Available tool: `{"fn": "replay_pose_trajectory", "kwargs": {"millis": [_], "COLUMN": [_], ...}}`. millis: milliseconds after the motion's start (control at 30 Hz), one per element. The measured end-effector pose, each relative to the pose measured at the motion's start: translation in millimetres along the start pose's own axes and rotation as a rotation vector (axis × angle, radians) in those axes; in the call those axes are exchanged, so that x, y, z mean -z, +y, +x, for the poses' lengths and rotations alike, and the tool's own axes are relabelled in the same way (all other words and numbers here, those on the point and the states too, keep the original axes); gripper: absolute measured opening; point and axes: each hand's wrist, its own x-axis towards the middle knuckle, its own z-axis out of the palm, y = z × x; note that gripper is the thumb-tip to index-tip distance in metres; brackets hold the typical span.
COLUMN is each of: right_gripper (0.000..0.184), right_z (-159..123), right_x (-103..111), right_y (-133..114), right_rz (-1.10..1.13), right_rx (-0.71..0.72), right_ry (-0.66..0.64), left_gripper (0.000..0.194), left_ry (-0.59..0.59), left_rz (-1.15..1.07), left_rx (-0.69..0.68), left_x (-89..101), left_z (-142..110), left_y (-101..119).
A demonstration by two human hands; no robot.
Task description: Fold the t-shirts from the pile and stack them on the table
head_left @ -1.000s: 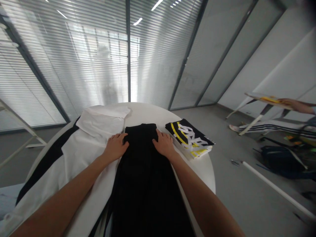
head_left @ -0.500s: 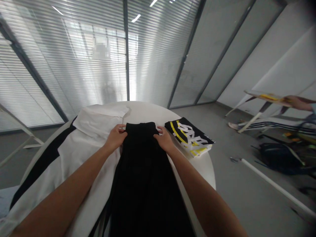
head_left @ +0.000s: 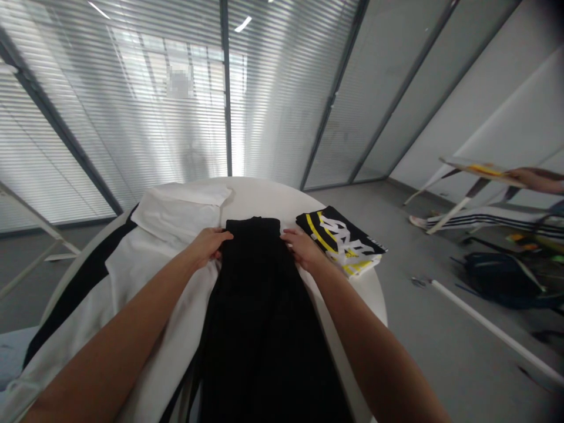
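A long black garment lies lengthwise down the middle of a round white table. My left hand grips its far left corner, fingers curled on the edge. My right hand holds the far right corner the same way. A white garment with a black band lies under and to the left of the black one.
A folded black cloth with yellow and white print sits at the table's right edge. Glass walls with blinds stand behind. At the right, another person's arm reaches to a folding table, with a dark bag and a white pole on the floor.
My hands went from lying flat on the black garment's far end to gripping its two far corners. The view tilted slightly.
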Motion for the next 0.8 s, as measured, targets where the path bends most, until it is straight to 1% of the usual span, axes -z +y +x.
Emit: {"fn": "replay_pose_trajectory", "kwargs": {"millis": [67,133,200,333,400,433,500,600,633,733,800], "right_gripper": [0.029,0.020,0.013,0.013,0.012,0.012,0.017,0.039,0.043,0.045,0.046], "right_z": [-4.7,-7.4,-8.0,-7.3,-8.1,-8.8,-9.6,-6.4,-4.1,4.1,7.9], "right_x": [-0.5,-0.5,0.3,3.4,4.5,4.7,4.5,3.8,3.9,5.3,6.8], "right_y": [-2.9,-4.9,-6.3,-8.5,-8.7,-8.2,-6.1,-0.4,1.9,7.9,10.5], "right_rz": [0.153,0.208,0.218,0.254,0.237,0.197,0.055,-0.182,-0.231,-0.263,-0.214], "right_rx": [-0.086,-0.101,-0.103,-0.172,-0.216,-0.213,-0.142,0.023,0.069,0.172,0.192], "right_ry": [-0.104,-0.157,-0.190,-0.250,-0.251,-0.239,-0.178,-0.043,-0.010,0.021,0.016], "left_gripper": [0.017,0.021,0.023,0.024,0.025,0.024,0.021,0.018,0.017,0.019,0.022], "left_ry": [-0.047,-0.093,-0.132,-0.220,-0.260,-0.272,-0.271,-0.231,-0.216,-0.176,-0.157], "left_rz": [-0.068,-0.131,-0.183,-0.259,-0.279,-0.282,-0.271,-0.223,-0.203,-0.157,-0.160], "left_rx": [-0.007,-0.006,-0.001,-0.005,0.002,0.005,0.009,0.010,0.012,0.028,0.042], "left_x": [1.8,5.7,10.3,18.1,20.3,20.8,20.5,17.3,16.1,14.0,14.9], "left_z": [0.3,1.7,3.7,7.1,7.8,7.9,7.4,6.3,6.1,7.0,8.6], "left_y": [-1.0,-2.1,-3.2,-4.9,-5.2,-5.2,-4.9,-4.3,-4.2,-4.6,-5.3]}}
